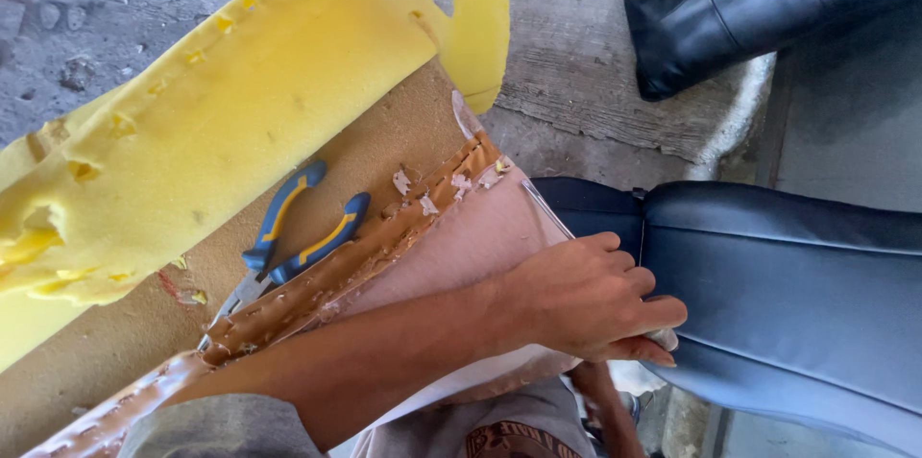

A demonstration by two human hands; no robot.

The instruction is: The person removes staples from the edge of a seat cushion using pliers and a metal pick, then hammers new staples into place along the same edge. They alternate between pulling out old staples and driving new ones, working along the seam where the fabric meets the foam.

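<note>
My left hand reaches across from the lower left and is shut on the edge of a dark blue leatherette cover, where its pinkish underside is folded back. The cover's torn brown edge lies along a brown seat board. On that board, left of the hand, rest pliers with blue and yellow handles. Only a strip of my right forearm shows below the left hand; the right hand itself is hidden.
A thick yellow foam cushion, torn along its edges, is peeled up over the board's left side. A black leatherette cushion lies at the top right on the rough concrete floor. My grey clothing fills the bottom edge.
</note>
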